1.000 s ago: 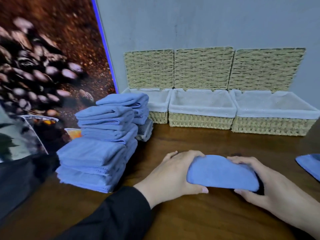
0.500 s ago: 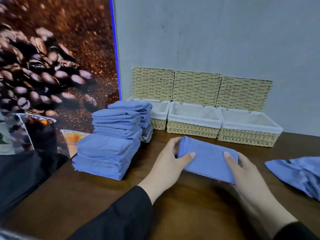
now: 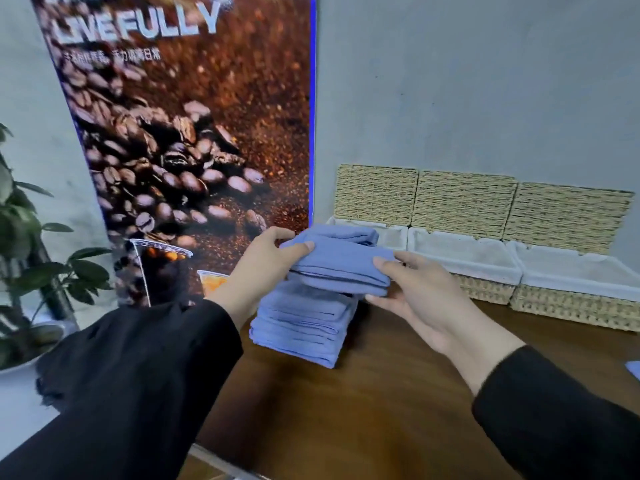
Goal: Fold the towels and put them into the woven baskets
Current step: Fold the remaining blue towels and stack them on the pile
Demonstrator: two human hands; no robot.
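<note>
A person's left hand [image 3: 266, 261] and right hand [image 3: 412, 289] hold a folded blue towel [image 3: 341, 268] at its two short ends, thumbs on top and fingers curled beneath, just above a stack of folded blue towels [image 3: 301, 323] on the wooden table [image 3: 381, 393]. Whether the towel already rests on the stack cannot be told. The cloth looks soft, light and limp, likely to sag or come unfolded if held by one corner, so a pinch across all layers at both ends, as here, appears the safest hold. Behind and to the right stand three lined woven baskets, the left basket [image 3: 394, 233] partly hidden by the towel, the middle basket [image 3: 464, 258] and the right basket [image 3: 575, 282] both showing only white liner, their lids [image 3: 464, 199] propped against the grey wall. A coffee-bean poster [image 3: 180, 150] and a potted plant [image 3: 27, 244] stand to the left; a scrap of blue cloth [image 3: 633, 368] shows at the right edge. Nothing appears to block the way to the baskets.
</note>
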